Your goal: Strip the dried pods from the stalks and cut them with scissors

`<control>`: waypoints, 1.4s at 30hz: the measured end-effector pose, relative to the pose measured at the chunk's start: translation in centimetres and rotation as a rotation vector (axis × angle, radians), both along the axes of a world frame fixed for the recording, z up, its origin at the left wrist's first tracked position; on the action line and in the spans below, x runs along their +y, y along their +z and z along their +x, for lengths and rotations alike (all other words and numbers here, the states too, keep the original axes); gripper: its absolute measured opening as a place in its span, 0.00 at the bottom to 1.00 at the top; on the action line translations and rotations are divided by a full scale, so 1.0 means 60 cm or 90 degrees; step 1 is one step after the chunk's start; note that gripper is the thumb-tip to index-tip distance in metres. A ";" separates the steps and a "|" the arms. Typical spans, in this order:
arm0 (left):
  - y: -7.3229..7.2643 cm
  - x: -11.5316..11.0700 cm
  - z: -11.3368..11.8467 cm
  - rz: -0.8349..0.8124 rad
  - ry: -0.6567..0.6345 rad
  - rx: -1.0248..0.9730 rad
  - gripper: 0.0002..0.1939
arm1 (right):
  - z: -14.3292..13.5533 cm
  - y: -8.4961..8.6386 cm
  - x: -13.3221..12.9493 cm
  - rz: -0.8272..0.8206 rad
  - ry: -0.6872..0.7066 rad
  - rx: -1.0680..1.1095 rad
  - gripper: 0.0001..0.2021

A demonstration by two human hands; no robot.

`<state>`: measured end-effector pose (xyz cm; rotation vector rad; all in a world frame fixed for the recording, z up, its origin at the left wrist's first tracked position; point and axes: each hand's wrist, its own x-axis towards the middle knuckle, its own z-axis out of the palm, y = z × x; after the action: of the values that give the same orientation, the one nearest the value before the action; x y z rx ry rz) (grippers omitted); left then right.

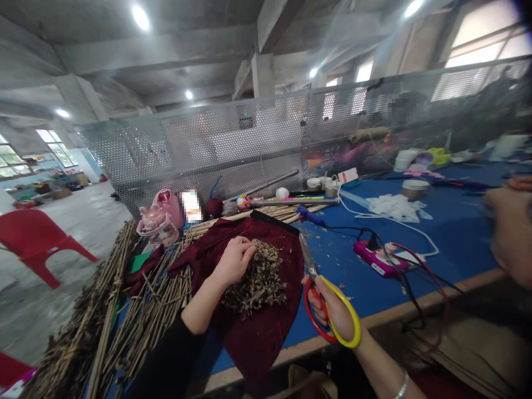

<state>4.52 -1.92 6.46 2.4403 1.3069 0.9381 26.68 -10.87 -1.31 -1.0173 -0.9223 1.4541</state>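
My left hand (238, 259) is at the upper left edge of a heap of dry, brown plant bits (261, 277). Its fingers are curled together, and whatever they may pinch is hidden. Under the heap a dark red cloth (257, 343) is spread over the blue tabletop, its lower corner hanging past the front edge. To the right of the cloth, my right hand (332, 307) grips scissors (311, 266) by their red and yellow handles, the blades pointing up and away from me. Cut brown sticks (153, 310) lie loose left of the cloth.
Long stick bundles (95, 310) fill the left side. A magenta power strip (380, 260) with cables sits right of the scissors. Behind are a pink container (160, 221), a blue-handled tool (311, 216) and a perforated metal screen (208, 149). Another person's arm (511, 233) is at far right.
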 end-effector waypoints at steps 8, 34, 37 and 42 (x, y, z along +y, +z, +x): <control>-0.053 -0.039 -0.024 -0.082 0.166 -0.340 0.12 | -0.001 0.036 -0.005 -0.123 0.212 -0.020 0.32; -0.098 -0.046 -0.019 -0.013 -0.019 -0.152 0.14 | -0.034 0.080 0.076 0.229 0.193 -0.841 0.26; -0.094 -0.050 -0.019 -0.005 -0.005 -0.176 0.13 | -0.027 0.075 0.069 0.242 0.179 -0.818 0.26; -0.073 -0.052 -0.014 0.071 0.129 -0.236 0.13 | -0.034 0.082 0.047 0.261 0.145 -0.768 0.25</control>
<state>3.65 -5.02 2.06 2.0951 1.4082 1.4687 24.61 -8.03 3.61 -1.4887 -2.1329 0.6356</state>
